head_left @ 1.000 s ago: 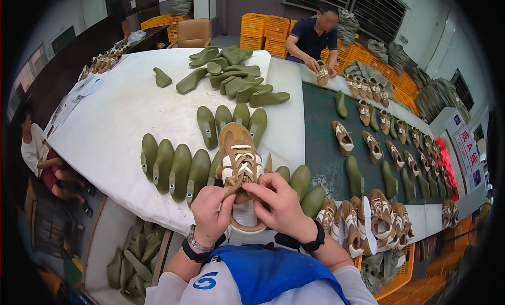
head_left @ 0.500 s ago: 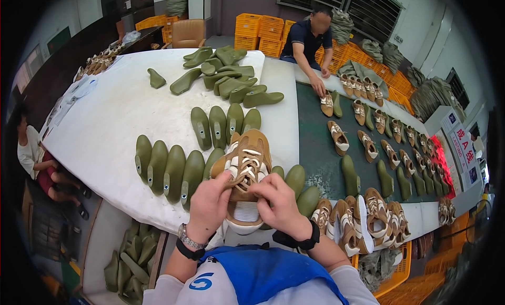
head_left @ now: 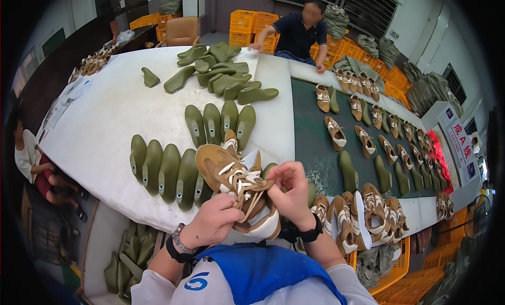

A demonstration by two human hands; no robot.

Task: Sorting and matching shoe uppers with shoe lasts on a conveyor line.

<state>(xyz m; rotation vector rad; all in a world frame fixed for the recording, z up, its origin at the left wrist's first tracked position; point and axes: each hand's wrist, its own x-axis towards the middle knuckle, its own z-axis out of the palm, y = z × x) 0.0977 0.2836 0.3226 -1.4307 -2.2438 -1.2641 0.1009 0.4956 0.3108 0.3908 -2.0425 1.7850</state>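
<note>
A tan and white sneaker (head_left: 213, 165) is in front of me above the table edge, its toe angled to the far left and its heel toward my apron. My left hand (head_left: 218, 218) is closed on the sneaker at its collar and laces. With thumb and fingers pinched, my right hand (head_left: 291, 192) holds the tan and white shoelace (head_left: 258, 185) out to the right. Part of another sneaker (head_left: 230, 140) shows behind the held one. Green shoe lasts (head_left: 169, 171) stand in rows just beyond my hands; the held sneaker hides some.
More lasts (head_left: 227, 84) lie piled on the white table (head_left: 110, 110). At right, a green conveyor belt (head_left: 315, 163) carries sneakers and lasts. Several sneakers (head_left: 347, 221) crowd the near right edge. A bin of lasts (head_left: 131, 247) sits below left. A co-worker (head_left: 300, 31) is across the table.
The sneaker has turned so its toe points far left, and it tilts. My right hand has moved right, drawing the lace outward. The co-worker's hand has left the belt sneaker for the white table.
</note>
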